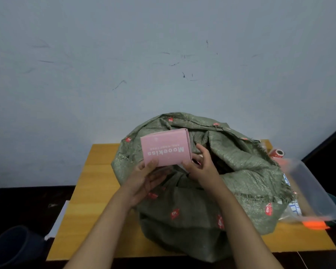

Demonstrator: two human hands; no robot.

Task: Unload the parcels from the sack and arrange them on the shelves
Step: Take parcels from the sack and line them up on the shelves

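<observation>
Head view: both hands hold a flat pink rectangular cardboard parcel (165, 148) above the mouth of a crumpled green woven plastic sack (202, 191), which stands on a yellow wooden table (89, 191). No shelves are in view. To complete the lift well, raise the parcel clear of the sack rim at 12 o'clock before turning away, keeping both lower corners supported. Left hand (145, 179), at 7 o'clock of the parcel: thumb pressed on the front face, fingers loosely extended beneath. Right hand (202, 166), at 4 o'clock: fingers curled, pinching the lower right corner.
</observation>
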